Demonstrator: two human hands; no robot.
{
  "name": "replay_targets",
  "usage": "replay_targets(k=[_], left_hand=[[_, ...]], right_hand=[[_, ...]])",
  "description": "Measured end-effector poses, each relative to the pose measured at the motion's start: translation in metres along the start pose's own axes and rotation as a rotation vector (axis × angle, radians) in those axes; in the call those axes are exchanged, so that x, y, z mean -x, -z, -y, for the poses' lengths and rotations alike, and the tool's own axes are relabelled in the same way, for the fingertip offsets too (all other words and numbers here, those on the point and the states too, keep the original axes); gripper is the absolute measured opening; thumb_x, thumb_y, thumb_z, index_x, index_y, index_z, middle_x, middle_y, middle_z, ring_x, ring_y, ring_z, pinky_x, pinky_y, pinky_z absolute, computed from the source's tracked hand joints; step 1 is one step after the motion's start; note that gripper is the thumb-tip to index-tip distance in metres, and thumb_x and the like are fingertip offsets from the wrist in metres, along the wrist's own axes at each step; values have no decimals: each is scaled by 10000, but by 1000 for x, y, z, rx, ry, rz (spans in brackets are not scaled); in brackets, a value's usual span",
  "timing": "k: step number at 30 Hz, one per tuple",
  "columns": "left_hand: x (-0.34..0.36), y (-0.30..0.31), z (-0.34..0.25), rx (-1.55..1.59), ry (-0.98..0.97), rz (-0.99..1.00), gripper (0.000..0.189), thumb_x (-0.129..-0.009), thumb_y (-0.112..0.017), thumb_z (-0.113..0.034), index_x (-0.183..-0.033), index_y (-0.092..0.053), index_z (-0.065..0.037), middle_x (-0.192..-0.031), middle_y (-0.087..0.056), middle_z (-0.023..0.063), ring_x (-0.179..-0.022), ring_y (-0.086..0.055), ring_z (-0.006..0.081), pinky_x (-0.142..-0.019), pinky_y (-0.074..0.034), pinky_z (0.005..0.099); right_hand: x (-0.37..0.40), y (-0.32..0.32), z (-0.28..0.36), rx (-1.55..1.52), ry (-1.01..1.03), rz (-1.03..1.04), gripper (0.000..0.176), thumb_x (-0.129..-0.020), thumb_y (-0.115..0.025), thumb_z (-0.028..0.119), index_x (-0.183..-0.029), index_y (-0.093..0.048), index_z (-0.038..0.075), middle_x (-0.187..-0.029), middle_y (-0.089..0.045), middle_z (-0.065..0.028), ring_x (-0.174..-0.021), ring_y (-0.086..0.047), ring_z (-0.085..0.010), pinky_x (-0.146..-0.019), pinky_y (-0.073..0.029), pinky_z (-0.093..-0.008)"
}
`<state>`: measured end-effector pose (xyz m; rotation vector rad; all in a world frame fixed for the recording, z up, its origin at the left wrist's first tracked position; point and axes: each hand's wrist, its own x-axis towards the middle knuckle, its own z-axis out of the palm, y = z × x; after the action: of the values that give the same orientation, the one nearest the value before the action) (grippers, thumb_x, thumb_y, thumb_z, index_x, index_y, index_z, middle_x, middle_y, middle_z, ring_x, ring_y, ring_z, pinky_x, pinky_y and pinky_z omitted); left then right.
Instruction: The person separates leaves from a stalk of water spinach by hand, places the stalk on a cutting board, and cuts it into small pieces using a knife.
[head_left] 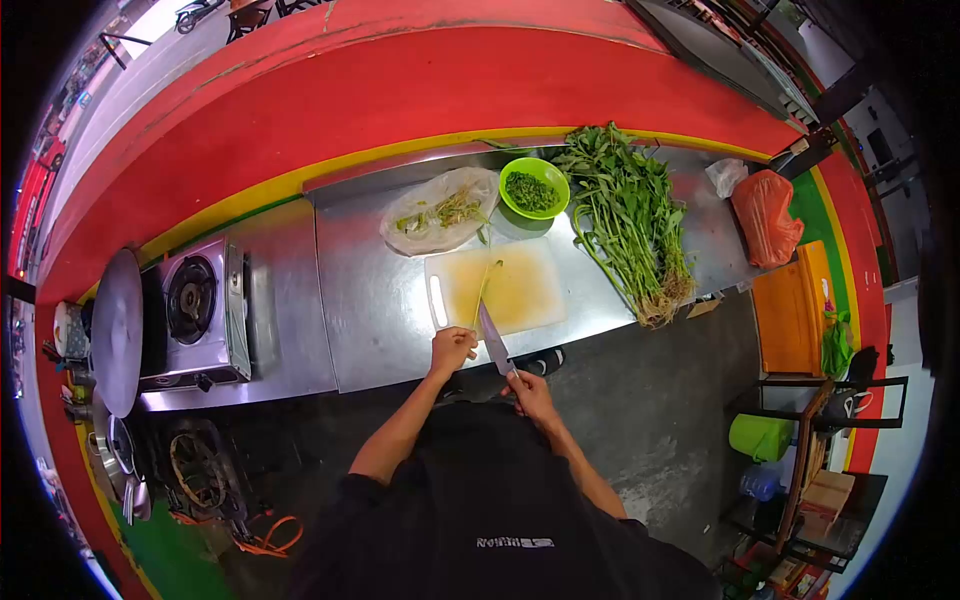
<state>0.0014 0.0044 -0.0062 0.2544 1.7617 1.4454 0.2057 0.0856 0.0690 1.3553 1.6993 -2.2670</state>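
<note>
My left hand [454, 351] is closed around the lower end of a thin green stalk [482, 291] at the near edge of the cutting board [540, 290]. The stalk slants up over the stained white board. My right hand [531, 394] grips a kitchen knife [494, 341] by its handle, the blade pointing away from me and its tip beside the stalk. Behind the board stands a bright green bowl [508, 212] of chopped greens [530, 192]. To its left lies a clear plastic bag [408, 236] with root and stem trimmings [455, 210].
A large bunch of leafy greens [630, 215] with roots lies right of the board. Farther right sits an orange plastic bag [766, 222]. On the left are a gas stove [200, 305] and a big round metal lid or pan [117, 333]. A red wall [430, 90] runs behind the counter.
</note>
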Motion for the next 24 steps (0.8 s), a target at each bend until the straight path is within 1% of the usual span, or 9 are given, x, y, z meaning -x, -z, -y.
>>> replay_targets(k=[3, 9, 11, 12, 13, 14, 15, 18, 24], left_hand=[[-1, 1, 6, -16, -71, 26, 219, -906, -671, -124, -995, -691, 76, -794, -729, 130, -599, -702, 177, -555, -555, 283], [7, 7, 18, 1, -52, -2, 198, -908, -677, -107, -985, -680, 75, -793, -724, 124, -623, -701, 173, -567, -554, 280], [24, 12, -1, -66, -19, -22, 187, -907, -688, -105, -965, -676, 73, -790, -723, 127, -625, -700, 169, -567, -553, 280], [29, 17, 4, -46, -68, -23, 185, -906, -692, -104, -959, -674, 72, -784, -722, 126, -624, -699, 164, -567, -550, 276], [35, 22, 9, -26, -115, -23, 182, -906, -696, -102, -953, -672, 72, -778, -722, 125, -622, -697, 159, -567, -546, 273], [38, 25, 13, -31, -91, -30, 180, -907, -700, -101, -944, -673, 73, -769, -721, 121, -621, -696, 152, -571, -544, 267], [44, 28, 12, -31, -88, -31, 180, -907, -700, -101, -944, -673, 73, -769, -721, 121, -621, -696, 152, -571, -544, 267], [58, 37, 13, -101, -146, -35, 168, -912, -694, -104, -916, -686, 63, -762, -719, 110, -618, -692, 144, -572, -546, 263], [62, 30, 13, -58, -110, -65, 172, -914, -689, -105, -909, -681, 66, -747, -717, 104, -604, -687, 136, -557, -534, 258]], right_hand=[[0, -2, 5, 43, -17, -28, 345, -1027, -561, 350, -1083, -648, 21, -766, -656, -29, -436, -444, -54, -385, -346, -236], [1, -1, 5, 86, 25, -58, 333, -1018, -575, 343, -1030, -661, 21, -738, -650, -30, -430, -451, -58, -381, -348, -242], [4, 0, 7, 48, 33, -59, 325, -1017, -578, 333, -986, -661, 21, -719, -644, -22, -428, -450, -55, -379, -341, -243], [4, 1, 4, 47, 31, -56, 325, -1017, -578, 333, -986, -661, 21, -719, -644, -22, -428, -450, -55, -379, -341, -243], [4, 3, 0, 69, 35, -58, 315, -1024, -568, 327, -1032, -653, 23, -737, -643, -26, -419, -436, -53, -375, -329, -241], [4, 5, -3, 91, 39, -61, 311, -1030, -559, 321, -1078, -646, 26, -755, -642, -30, -411, -421, -51, -370, -317, -240], [6, 7, -5, 92, 36, -60, 311, -1030, -559, 321, -1078, -646, 26, -755, -642, -30, -411, -421, -51, -370, -317, -240], [9, 7, -4, 73, 54, -40, 311, -1028, -561, 331, -1015, -645, 32, -757, -647, -31, -410, -423, -52, -368, -314, -242], [14, 2, 2, 54, 69, -49, 322, -1025, -563, 342, -942, -637, 40, -740, -652, -26, -403, -424, -52, -369, -321, -242]])
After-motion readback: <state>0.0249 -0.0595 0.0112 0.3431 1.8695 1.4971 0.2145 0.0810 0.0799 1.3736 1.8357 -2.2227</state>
